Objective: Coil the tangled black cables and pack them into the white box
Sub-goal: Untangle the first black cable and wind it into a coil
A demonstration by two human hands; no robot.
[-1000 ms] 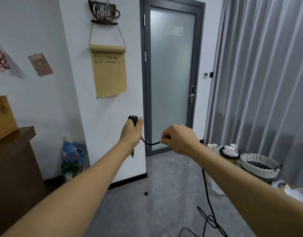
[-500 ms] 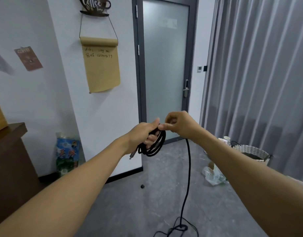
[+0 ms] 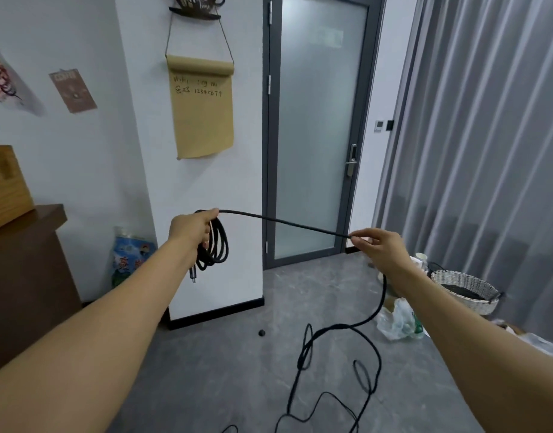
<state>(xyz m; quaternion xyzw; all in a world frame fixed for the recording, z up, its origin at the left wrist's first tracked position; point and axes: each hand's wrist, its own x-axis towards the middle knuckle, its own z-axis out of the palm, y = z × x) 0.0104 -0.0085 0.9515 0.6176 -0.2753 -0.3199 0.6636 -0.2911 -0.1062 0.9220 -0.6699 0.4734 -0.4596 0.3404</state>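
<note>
While the left hand (image 3: 191,228) grips a hanging coil (image 3: 214,245) of black cable (image 3: 284,221), the right hand (image 3: 378,246) pinches the taut stretch between them. Past the right hand, the cable drops to loose loops on the floor (image 3: 222,354).

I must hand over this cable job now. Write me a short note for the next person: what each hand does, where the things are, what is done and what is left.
Left hand: grips the coil of black cable, a few loops hanging, plug end dangling below.
Right hand: pinches the cable, drawn taut between the two hands.
Loose cable: hangs from the right hand to the grey floor and lies there in tangled bends.
Done: first loops coiled.
Left: coil the rest, then pack it into the white box, which is not in view.
</note>
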